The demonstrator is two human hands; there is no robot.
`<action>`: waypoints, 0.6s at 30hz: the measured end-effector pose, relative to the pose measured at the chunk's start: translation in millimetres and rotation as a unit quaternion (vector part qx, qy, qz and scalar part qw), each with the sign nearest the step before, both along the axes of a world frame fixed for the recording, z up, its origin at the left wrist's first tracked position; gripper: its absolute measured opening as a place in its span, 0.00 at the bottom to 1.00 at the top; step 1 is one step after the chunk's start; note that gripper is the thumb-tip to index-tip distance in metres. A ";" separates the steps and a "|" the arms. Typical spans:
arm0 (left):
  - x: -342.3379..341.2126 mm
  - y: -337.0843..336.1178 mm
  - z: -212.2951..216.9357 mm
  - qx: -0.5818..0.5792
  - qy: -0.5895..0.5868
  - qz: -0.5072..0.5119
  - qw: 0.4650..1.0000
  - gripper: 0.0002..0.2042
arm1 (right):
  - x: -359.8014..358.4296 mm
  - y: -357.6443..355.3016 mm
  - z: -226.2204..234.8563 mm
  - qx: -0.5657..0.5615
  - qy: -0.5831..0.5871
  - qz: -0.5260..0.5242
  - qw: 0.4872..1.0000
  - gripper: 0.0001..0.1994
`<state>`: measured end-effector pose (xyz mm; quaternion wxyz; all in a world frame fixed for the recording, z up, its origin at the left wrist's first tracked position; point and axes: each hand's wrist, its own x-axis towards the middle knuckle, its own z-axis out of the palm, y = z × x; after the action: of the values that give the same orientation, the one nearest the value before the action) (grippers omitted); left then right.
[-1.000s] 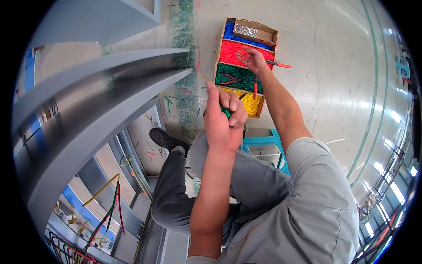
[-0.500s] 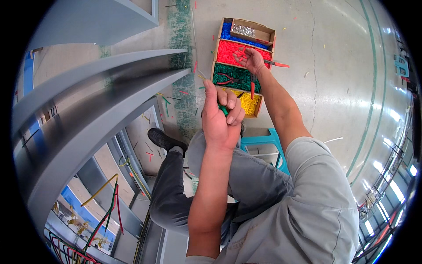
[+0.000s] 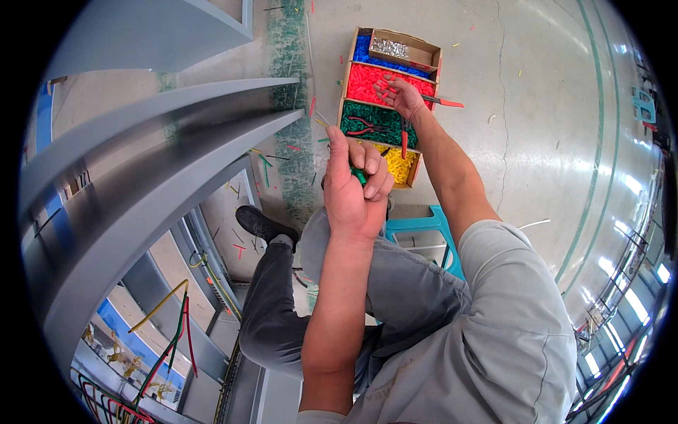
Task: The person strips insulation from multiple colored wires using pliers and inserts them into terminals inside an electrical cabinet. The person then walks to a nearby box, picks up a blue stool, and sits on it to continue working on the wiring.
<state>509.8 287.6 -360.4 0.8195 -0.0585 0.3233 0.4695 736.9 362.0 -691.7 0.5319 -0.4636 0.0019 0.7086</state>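
My left hand [image 3: 359, 187] is in front of my knees, its fingers curled round small green plastic sleeves [image 3: 359, 175], with the thumb pointing up. A thin wire piece [image 3: 323, 121] shows by the thumb tip; whether it is held or lies beyond is unclear. My right hand [image 3: 404, 97] reaches over the red sleeves [image 3: 364, 83] in a divided cardboard box [image 3: 343, 106]. Its fingers are loosely bent and apart, and no held piece is plain. Green sleeves [image 3: 381, 114] and yellow sleeves [image 3: 400, 168] fill nearer compartments; blue sleeves [image 3: 362, 49] lie at the far end.
Red-handled pliers [image 3: 361, 130] and another red-handled tool [image 3: 405, 145] lie on the box; a third red handle [image 3: 450, 104] sticks out rightward. Silver terminals [image 3: 390, 48] fill a small inner tray. Grey metal cabinet panels [image 3: 176, 141] stand left. A turquoise stool [image 3: 438, 226] is beside my leg.
My right hand's fingers have curled a little more over the red sleeves. My left hand stays in nearly the same place with the green sleeves.
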 end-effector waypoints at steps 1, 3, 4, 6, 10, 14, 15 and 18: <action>-0.1 0.0 0.1 -0.001 0.001 0.001 1.000 0.24 | -1.0 -0.4 1.4 0.005 -0.017 0.008 1.000 0.18; -0.3 -0.2 0.2 -0.003 0.004 0.004 1.000 0.25 | -3.3 -0.2 4.1 0.014 -0.051 0.025 0.998 0.18; -0.3 0.0 -0.3 0.002 0.005 -0.002 1.000 0.24 | -3.1 -0.1 1.0 0.010 -0.055 0.009 0.998 0.18; -0.7 -0.1 -1.9 0.011 0.007 -0.012 1.000 0.24 | -3.8 1.4 -5.7 0.001 -0.062 -0.022 0.998 0.18; -0.5 -0.1 -1.4 0.007 0.004 -0.012 1.000 0.24 | -1.8 3.7 -15.0 -0.031 -0.136 -0.003 0.990 0.17; 0.4 0.8 -0.9 0.001 0.008 -0.011 1.000 0.24 | -4.5 4.7 -15.3 -0.065 -0.219 0.023 0.973 0.17; 0.6 1.2 -0.7 -0.001 0.009 -0.011 1.000 0.24 | -6.1 4.3 -13.0 -0.069 -0.223 0.021 0.972 0.16; 1.0 1.0 -1.4 0.008 0.004 -0.009 1.000 0.24 | -3.9 -0.3 -10.4 -0.045 -0.194 0.021 0.980 0.18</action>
<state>510.8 288.6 -361.8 0.8231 -0.0472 0.3231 0.4647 733.0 361.8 -702.1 0.4859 -0.6154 -0.0788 0.6156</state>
